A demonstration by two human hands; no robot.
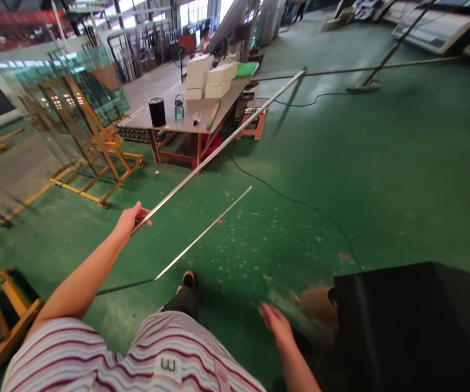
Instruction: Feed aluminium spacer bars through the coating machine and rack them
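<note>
My left hand (131, 218) is closed around the near end of a long, thin metal strip (222, 146). The strip slants up and away to the right, held above the green floor, and its far end shows past the work table. Low in the view, my right hand (276, 322) hangs beside a black-topped surface (406, 326), slightly blurred. Its fingers look stretched out with nothing in them. Below the held strip, a second pale, narrow strip (204, 233) shows against the floor, near my shoe (188, 279).
A work table (137, 117) bears white blocks (198, 76), a black cylinder (157, 112) and a bottle (179, 106). Glass panes lean on a yellow rack (96, 147) at left. A cable (284, 195) crosses the floor. Another yellow frame (12, 302) stands at lower left.
</note>
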